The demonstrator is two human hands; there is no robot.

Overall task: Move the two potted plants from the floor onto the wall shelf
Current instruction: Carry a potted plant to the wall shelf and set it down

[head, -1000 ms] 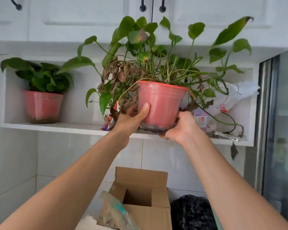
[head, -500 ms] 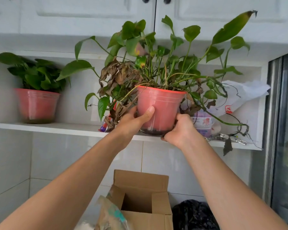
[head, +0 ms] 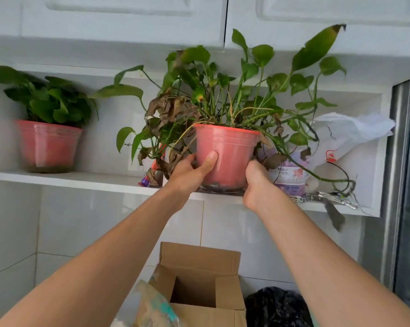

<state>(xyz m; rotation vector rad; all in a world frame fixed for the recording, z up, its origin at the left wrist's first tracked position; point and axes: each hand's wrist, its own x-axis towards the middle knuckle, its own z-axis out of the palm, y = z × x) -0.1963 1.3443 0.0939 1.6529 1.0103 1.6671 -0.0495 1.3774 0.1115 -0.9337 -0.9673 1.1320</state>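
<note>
A straggly plant with green and dry brown leaves grows in a red plastic pot (head: pixel 230 149), whose base sits at the front edge of the white wall shelf (head: pixel 86 181). My left hand (head: pixel 190 171) grips the pot's left side, thumb across its front. My right hand (head: pixel 258 185) holds the lower right side, its fingers hidden behind the pot. A second red pot with a leafy green plant (head: pixel 47 146) stands on the shelf at the far left.
White cabinets hang just above the shelf niche. A white plastic bag (head: pixel 350 135), small tubs (head: pixel 290 178) and metal clips (head: pixel 331 198) crowd the shelf's right end. Below are an open cardboard box (head: pixel 199 279) and a black bag (head: pixel 277 308). A glass door stands at right.
The pot has moved forward and down from mid-air until its base reaches the shelf's front edge. Both hands keep the same hold. The view has drawn closer.
</note>
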